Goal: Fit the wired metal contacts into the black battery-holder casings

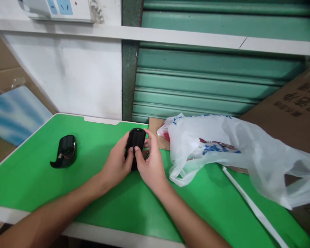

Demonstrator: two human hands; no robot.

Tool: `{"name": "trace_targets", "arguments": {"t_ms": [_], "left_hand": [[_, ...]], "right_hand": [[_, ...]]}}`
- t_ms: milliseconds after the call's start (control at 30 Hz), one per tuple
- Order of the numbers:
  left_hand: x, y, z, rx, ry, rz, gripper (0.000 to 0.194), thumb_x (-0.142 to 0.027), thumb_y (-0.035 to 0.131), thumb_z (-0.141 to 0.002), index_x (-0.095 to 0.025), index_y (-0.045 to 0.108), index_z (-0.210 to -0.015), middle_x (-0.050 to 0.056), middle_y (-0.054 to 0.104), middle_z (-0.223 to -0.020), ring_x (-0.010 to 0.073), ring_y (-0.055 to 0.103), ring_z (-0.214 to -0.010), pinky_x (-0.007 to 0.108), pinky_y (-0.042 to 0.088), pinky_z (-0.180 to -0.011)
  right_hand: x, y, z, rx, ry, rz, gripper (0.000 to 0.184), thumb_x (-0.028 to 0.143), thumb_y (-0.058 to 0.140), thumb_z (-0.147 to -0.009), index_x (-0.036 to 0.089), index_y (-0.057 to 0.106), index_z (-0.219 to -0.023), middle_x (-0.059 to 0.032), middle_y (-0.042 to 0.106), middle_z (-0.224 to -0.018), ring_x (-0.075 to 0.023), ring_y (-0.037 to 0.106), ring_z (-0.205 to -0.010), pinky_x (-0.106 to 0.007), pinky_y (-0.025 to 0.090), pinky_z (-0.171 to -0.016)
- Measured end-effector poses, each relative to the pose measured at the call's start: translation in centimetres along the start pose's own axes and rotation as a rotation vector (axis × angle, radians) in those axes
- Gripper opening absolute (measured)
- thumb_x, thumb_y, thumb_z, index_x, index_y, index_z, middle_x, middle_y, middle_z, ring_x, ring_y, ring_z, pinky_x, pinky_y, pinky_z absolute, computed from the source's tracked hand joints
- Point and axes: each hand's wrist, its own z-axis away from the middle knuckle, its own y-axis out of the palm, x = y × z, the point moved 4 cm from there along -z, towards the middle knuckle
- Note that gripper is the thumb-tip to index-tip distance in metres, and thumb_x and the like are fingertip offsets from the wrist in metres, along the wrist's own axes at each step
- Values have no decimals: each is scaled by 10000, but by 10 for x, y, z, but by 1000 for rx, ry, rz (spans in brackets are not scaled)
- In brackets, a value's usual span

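Both hands grip a small black plastic casing (136,137) with rounded ends, held above the green tabletop. My left hand (120,155) closes on its left side, with the thumb pressed on the near face. My right hand (151,158) holds the right side, its thumb beside the other one. A bit of what looks like circuitry (146,153) shows behind the right fingers, too small to make out. Off to the left lies another black plastic part (66,151), with a hooked end and thin red wires exposed.
A white plastic bag (204,137) rests on cardboard (155,129) at the right of the green table (100,210). A white strip (253,206) lies in front of it. Behind are a green shutter (209,65) and a white rail (186,38); a power strip (67,10) sits upper left.
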Motion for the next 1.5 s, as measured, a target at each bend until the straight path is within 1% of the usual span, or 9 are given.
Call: {"name": "trace_targets", "arguments": {"t_ms": [200,300,400,533,667,933,1067,1233,1500], "left_hand": [[-3,-6,-2,-2,-102,156,550,-297,571,-985,-213,505,-1524,156,581,-1527,308,589,-1370,438,583,-1036],[-3,-11,-8,11,-221,294,499,-343,593,-961,-217,607,-1444,122,664,-1427,303,645,-1281,458,566,-1050],[-1,-11,-13,84,-334,410,425,-401,602,-941,-211,719,-1303,82,753,-1277,315,665,-1232,482,529,-1085],[-3,-8,-14,150,-403,505,433,-412,643,-906,-222,734,-1284,57,784,-1211,314,689,-1170,449,558,-1009],[-4,-9,-12,131,-431,483,428,-374,686,-864,-249,744,-1269,37,780,-1214,299,698,-1123,405,572,-931],[-2,-8,-12,181,-477,560,407,-363,703,-863,-219,749,-1240,33,807,-1097,260,736,-985,345,577,-823],[-3,-8,-13,214,-434,561,426,-394,736,-881,-227,732,-1273,50,792,-1193,273,728,-1079,368,574,-908],[-3,-8,-14,240,-365,540,561,-493,763,-886,-219,676,-1368,93,736,-1338,301,695,-1187,420,561,-1021],[-2,-6,-14,267,-296,457,654,-541,718,-918,-210,581,-1466,126,663,-1429,317,670,-1219,429,588,-1003]], "right_hand": [[2,-9,-11,103,-17,-98,542,291,631,-931,269,470,-1448,-74,703,-1098,-225,699,-972,-342,573,-748],[4,-15,-16,93,-28,-154,585,319,695,-895,266,490,-1440,-60,718,-1091,-210,705,-964,-332,575,-769],[3,-16,-17,57,-21,-168,554,314,733,-853,261,559,-1376,-58,745,-1057,-206,717,-907,-317,573,-701],[1,-14,-16,40,-15,-180,414,318,747,-825,252,631,-1217,-59,769,-1041,-207,727,-867,-312,583,-661],[0,-16,-17,51,-10,-196,422,333,753,-828,250,632,-1223,-55,775,-1034,-200,736,-867,-301,593,-666],[-1,-21,-20,97,24,-230,262,363,696,-884,243,727,-1115,-66,798,-1013,-224,756,-921,-362,613,-791],[-1,-22,-22,82,47,-251,263,383,712,-868,238,722,-1087,-67,798,-990,-221,744,-869,-358,610,-750],[-4,-22,-24,77,86,-290,276,393,729,-842,228,716,-1063,-68,802,-974,-210,732,-840,-347,602,-744],[-9,-24,-26,64,152,-349,331,428,777,-801,226,742,-1060,-71,804,-983,-209,723,-825,-331,590,-723]]}}
